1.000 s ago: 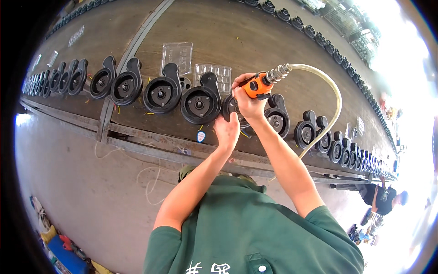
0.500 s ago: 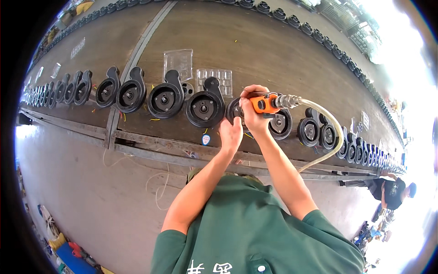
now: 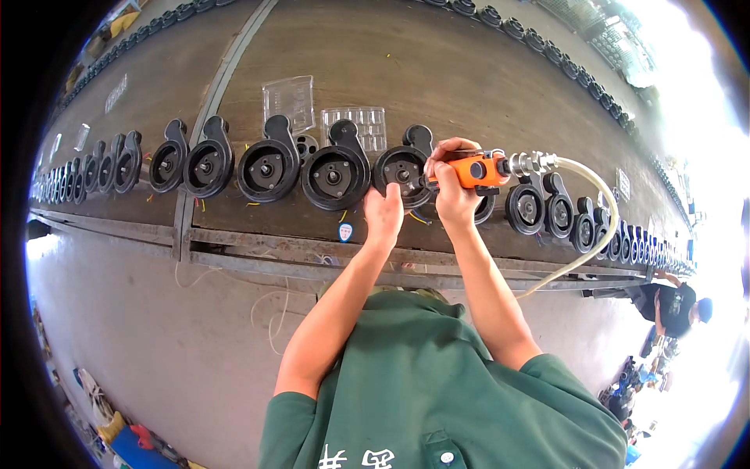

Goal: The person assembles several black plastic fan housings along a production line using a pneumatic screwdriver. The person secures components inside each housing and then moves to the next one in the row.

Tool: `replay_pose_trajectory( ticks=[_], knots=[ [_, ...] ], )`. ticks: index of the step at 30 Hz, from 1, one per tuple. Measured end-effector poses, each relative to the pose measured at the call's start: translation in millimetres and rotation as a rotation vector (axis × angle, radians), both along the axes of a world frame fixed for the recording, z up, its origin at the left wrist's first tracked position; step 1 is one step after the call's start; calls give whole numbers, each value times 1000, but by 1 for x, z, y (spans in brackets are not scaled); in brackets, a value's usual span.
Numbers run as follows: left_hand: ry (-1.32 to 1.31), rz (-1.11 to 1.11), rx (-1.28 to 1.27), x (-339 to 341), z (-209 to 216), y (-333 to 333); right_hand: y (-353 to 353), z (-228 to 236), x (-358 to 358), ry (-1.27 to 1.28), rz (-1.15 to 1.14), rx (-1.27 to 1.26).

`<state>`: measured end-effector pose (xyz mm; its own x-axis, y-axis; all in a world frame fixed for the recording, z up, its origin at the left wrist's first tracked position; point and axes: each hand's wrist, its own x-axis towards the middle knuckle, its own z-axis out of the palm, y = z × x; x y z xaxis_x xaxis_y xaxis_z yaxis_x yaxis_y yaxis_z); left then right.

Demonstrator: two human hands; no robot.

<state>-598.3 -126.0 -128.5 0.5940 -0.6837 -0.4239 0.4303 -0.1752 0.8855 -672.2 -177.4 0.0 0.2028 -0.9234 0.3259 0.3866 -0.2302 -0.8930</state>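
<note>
In front of me stands a black round housing with a short arm at its top and a recessed, screwed centre. My left hand grips its lower left rim, thumb over the front and fingers partly hidden. My right hand is wrapped round an orange air screwdriver, which lies nearly level with its tip toward the housing's right side. Whether the tip touches a screw I cannot make out. A clear air hose curves from the tool's metal fitting down behind my right forearm.
Similar black housings line the bench's near edge on both sides, and another row runs along the far edge. Two clear plastic trays lie behind the near row. A small blue-and-white tag sits by the edge. Another person is far right.
The screwdriver and my right hand have drawn to the right, uncovering more of the housing's face. My left hand remains at its lower rim. The whole view has shifted slightly.
</note>
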Motion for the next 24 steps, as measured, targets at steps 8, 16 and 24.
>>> replay_pose_trajectory(
  ticks=[8, 16, 24],
  knots=[
    [192, -77, -62, 6, 27, 4, -1, -9, -6, 27, -8, 42],
    [173, -82, -74, 6, 19, 3, -1, -11, -6, -30, 17, 53],
    [70, -7, 5, 3, 2, 0, 1, -16, -5, 25, 120, 13]
  ],
)
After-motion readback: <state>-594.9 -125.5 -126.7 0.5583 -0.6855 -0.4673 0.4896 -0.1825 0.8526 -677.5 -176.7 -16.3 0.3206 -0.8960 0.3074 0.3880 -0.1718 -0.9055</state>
